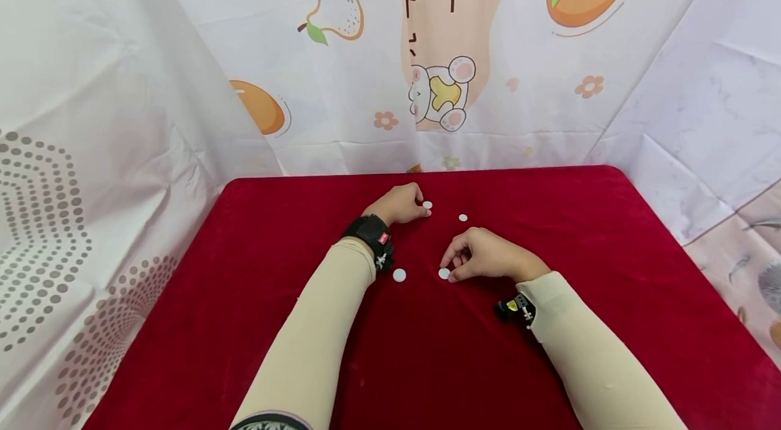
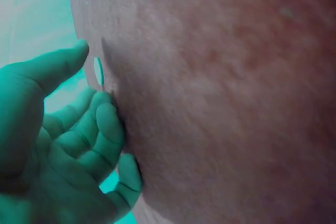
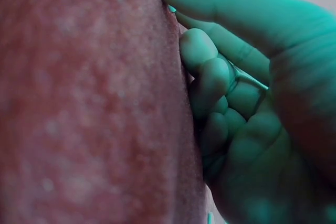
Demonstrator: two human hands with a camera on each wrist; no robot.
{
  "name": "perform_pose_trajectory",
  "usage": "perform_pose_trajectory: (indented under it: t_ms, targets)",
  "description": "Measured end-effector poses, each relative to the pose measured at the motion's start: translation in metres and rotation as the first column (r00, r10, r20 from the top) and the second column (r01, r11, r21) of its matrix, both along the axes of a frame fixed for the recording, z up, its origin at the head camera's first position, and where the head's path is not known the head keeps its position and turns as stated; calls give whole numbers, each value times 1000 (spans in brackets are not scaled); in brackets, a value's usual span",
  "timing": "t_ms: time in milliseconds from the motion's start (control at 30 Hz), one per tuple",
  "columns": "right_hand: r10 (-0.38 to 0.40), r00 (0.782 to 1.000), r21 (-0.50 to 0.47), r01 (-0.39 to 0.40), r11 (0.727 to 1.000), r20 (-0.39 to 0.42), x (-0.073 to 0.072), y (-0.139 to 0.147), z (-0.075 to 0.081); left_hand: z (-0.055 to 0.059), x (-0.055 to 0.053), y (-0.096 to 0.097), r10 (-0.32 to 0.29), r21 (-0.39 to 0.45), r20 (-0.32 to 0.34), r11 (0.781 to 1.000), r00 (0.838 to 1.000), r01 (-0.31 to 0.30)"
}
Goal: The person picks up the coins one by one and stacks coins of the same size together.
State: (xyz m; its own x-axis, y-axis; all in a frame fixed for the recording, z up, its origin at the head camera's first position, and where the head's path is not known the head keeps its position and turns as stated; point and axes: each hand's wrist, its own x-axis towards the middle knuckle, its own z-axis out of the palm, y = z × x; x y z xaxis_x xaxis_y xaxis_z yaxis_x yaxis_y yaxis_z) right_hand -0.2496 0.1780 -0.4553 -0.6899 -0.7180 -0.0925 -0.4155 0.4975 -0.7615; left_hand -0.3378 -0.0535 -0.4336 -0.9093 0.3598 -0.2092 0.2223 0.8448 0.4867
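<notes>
Head view puts one white disc (image 1: 444, 273) at the thumb and forefinger tips of the right hand (image 1: 485, 255), just to that hand's left, low against the red-draped bench (image 1: 567, 213). Being round, it has no long axis; what matters is its rim, with forefinger on the far side and thumb on the near. Whether that grip pinches it or merely frames it, I can't tell.

Farther off, a second disc (image 1: 427, 205) lies just right of the left hand (image 1: 403, 203), whose grip is parted around it, the thumb clear of the rim. A third disc (image 1: 399, 275) sits near the left wristband (image 1: 369, 230); a fourth disc (image 1: 463, 218) lies beyond the right hand, between the two grips' reach. Behind hangs a fruit-print curtain (image 1: 342, 111).

From the right wrist, the thumb tip is cut off by the top edge and hardly any disc shows.
</notes>
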Motion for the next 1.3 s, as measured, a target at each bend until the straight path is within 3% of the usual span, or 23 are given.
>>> perform_pose_trajectory:
  t_ms: [167, 767, 1300]
  targets:
    - [12, 1000, -11, -12, 1000, 0, 1, 0, 2, 0, -2, 5, 17, -36, 28, 999, 999, -16]
    - [3, 1000, 17, -3, 1000, -13, -2, -1, 0, -6, 4, 14, 153, -44, 0, 987, 988, -153]
    - [-13, 1000, 11, 13, 1000, 2, 0, 0, 0, -7, 1, 13, 145, 6, -18, 989, 989, -145]
